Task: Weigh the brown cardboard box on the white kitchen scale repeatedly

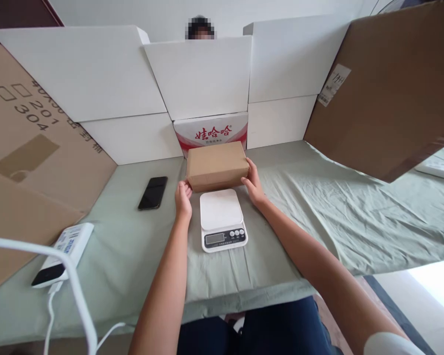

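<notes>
Left hand point(183, 198) pressed flat to left end of brown cardboard box point(217, 165); right hand point(254, 185) cupping right end, fingers spread along the side. Box clamped between both, at far edge of white kitchen scale point(221, 215). Black phone point(153, 193) left, on green cloth point(318, 212). White power bank point(64, 252) nearer, cabled.

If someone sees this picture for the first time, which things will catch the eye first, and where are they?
In the centre, the left hand and the right hand grip the two ends of a brown cardboard box, just behind a white kitchen scale on the green cloth. A black phone lies to the left of the box. White panels and brown cardboard sheets wall in the table.
</notes>
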Demonstrator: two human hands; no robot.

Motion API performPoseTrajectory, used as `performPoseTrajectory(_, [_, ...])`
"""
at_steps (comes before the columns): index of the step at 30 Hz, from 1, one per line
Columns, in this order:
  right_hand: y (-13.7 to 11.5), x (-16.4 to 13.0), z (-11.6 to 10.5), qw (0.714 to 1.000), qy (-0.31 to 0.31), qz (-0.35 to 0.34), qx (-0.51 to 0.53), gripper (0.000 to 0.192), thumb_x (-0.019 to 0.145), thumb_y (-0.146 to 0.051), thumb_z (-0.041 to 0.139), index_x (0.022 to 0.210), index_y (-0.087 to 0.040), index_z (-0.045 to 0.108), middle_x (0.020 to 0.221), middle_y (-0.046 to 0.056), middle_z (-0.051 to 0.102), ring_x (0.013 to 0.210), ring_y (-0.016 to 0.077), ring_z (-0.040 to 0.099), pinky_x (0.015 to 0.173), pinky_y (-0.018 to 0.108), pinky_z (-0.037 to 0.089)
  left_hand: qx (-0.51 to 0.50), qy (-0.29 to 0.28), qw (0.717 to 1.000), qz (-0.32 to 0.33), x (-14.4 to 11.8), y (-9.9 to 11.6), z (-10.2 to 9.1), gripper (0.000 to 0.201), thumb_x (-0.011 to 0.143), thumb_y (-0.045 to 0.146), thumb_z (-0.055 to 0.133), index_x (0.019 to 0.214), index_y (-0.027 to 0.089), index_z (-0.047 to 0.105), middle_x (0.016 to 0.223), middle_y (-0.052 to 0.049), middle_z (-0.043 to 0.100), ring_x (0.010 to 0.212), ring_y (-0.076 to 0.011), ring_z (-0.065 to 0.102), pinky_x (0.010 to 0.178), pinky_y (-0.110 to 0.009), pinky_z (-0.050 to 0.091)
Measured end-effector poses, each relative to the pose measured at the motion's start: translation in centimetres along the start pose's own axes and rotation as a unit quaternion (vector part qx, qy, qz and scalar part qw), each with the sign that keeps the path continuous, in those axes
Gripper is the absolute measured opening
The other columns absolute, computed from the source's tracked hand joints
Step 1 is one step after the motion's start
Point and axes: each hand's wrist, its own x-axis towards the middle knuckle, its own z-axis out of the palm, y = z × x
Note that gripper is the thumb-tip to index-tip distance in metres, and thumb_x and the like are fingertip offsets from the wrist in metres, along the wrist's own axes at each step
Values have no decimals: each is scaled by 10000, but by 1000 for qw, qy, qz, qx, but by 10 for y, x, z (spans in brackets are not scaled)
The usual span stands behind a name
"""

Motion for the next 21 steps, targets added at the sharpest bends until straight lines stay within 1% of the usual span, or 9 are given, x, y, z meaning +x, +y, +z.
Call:
performPoseTrajectory(5, [-1,3,0,999,-10,47,10,906,897,-608,595,1646,-258,223,1690,112,430,1536,321,455,1326,563,318,11,4,1000,11,1,0,2,643,922,748,547,1150,173,726,1400,-243,697,1369,-322,654,1194,-493,449])
performPoseTrajectory(6, [-1,3,0,998,-13,52,15,917,894,-593,604,1648,-256,207,1701,118,412,1534,323,459,1323,573,319,13,8,1000,12,2,1,3,635,933,734,539,1154,169,727,1402,-242,698,1374,-319,650,1203,-491,440])
performPoseTrajectory(8, [1,2,0,998,-3,58,22,937,884,-575,622,1650,-260,183,1749,127,325,1556,322,439,1322,579,315,18,20,1000,9,4,5,2,631,945,715,527,1179,164,727,1427,-235,687,1405,-305,624,1227,-475,409])
performPoseTrajectory(10, [4,-1,-2,997,24,65,20,936,878,-576,627,1646,-278,184,1791,122,219,1608,319,369,1332,578,290,13,31,999,0,6,11,-3,657,946,725,510,1224,168,722,1489,-229,647,1456,-290,578,1243,-448,382])
performPoseTrajectory(12, [8,-4,-5,995,45,82,15,923,880,-582,620,1644,-298,186,1804,117,177,1642,321,310,1336,595,265,-25,25,999,-18,9,19,-10,717,936,774,465,1264,188,717,1550,-225,596,1483,-283,549,1235,-437,389])
performPoseTrajectory(14, [11,-5,-8,993,52,102,15,912,887,-576,606,1646,-312,174,1800,121,192,1641,329,317,1327,622,265,-95,-1,995,-39,10,26,-19,796,916,838,389,1290,215,712,1573,-223,570,1467,-285,565,1210,-446,422])
performPoseTrajectory(16, [14,-5,-10,992,53,112,16,899,894,-558,593,1648,-315,168,1793,127,222,1627,333,346,1316,636,281,-164,-24,984,-62,10,32,-26,858,899,873,321,1310,225,706,1576,-226,559,1435,-289,593,1183,-456,455])
performPoseTrajectory(18, [16,-3,-10,993,45,110,12,880,896,-540,586,1647,-311,189,1781,124,266,1626,330,343,1313,638,287,-207,-30,974,-89,10,35,-30,889,910,864,270,1345,212,689,1584,-236,542,1420,-295,604,1162,-459,479])
performPoseTrajectory(21, [19,-1,-10,993,25,111,12,872,884,-523,598,1646,-310,231,1760,102,329,1618,340,351,1312,635,299,-259,-8,957,-132,10,37,-32,892,977,769,132,1442,188,623,1611,-239,517,1418,-290,606,1141,-474,499])
